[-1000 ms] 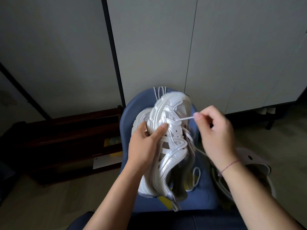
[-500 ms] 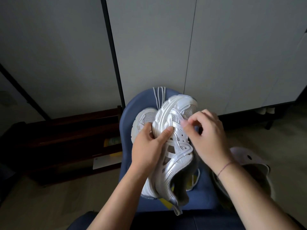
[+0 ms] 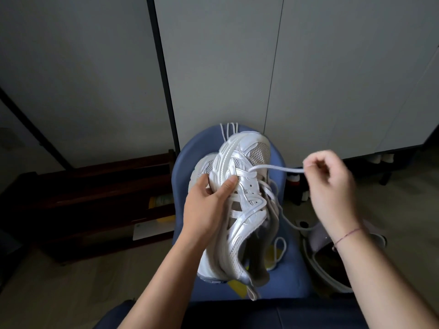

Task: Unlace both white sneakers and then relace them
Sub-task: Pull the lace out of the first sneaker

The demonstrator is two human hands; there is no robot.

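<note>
Fingers (image 3: 313, 162) of the right hand (image 3: 332, 186) pinch the lace (image 3: 275, 167), stretched out toward the frame's right.
Mid-frame, the left hand (image 3: 206, 210) grips the sneaker (image 3: 240, 191), thumb pressed on its side, seemingly bracing it against the pull; the second sneaker (image 3: 202, 168) lies beneath on the blue chair (image 3: 294, 276).

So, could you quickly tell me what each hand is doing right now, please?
Left hand: grips the white sneaker by its side.
Right hand: pinches the shoelace, which runs to the sneaker's eyelets.
</note>
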